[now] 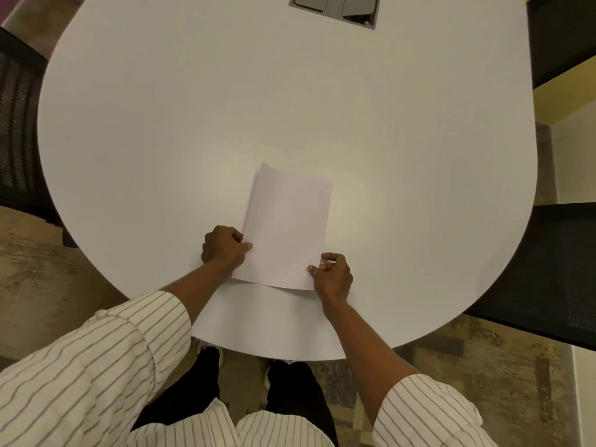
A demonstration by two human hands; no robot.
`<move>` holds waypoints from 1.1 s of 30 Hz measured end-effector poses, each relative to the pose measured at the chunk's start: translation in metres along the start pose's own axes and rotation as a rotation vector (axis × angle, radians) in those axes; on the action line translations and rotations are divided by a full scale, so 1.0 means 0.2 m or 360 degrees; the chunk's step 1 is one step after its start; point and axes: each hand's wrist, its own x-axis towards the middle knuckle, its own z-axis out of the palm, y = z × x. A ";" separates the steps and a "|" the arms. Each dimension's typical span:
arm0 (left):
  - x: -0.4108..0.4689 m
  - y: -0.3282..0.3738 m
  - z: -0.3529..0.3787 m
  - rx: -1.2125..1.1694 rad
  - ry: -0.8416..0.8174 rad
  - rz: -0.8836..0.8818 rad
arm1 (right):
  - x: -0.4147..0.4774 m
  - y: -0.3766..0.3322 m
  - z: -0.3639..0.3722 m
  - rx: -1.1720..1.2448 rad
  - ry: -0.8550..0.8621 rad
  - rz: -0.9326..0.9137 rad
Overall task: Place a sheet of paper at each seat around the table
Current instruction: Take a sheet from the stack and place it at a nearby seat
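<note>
A small stack of white paper sheets [287, 227] is held over the near end of the white table [225, 101], its edges slightly fanned at the top left. My left hand [223, 246] pinches the stack's left edge. My right hand [332, 275] pinches its lower right corner. One separate white sheet [267, 321] lies flat at the table's near edge, right in front of me, partly under the stack and my forearms.
A dark mesh chair [19, 130] stands at the table's left, another dark chair [545, 272] at the right. A grey cable hatch [335, 8] is set in the far tabletop. Patterned carpet lies below. My legs stand against the near edge.
</note>
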 end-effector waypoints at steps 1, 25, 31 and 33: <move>0.00 -0.01 0.00 -0.0034 -0.0006 0.0021 | 0.00 0.00 -0.01 0.0022 0.0005 -0.0020; 0.10 -0.31 -0.48 -0.0421 -0.0177 0.0353 | -0.26 -0.26 0.16 0.0523 -0.0136 -0.0012; 0.21 -0.37 -0.74 -0.0451 -0.0208 0.0317 | -0.34 -0.38 0.35 0.0646 -0.0172 -0.0066; 0.25 -0.39 -0.81 -0.0452 -0.0189 0.0284 | -0.37 -0.42 0.42 0.0656 -0.0199 -0.0055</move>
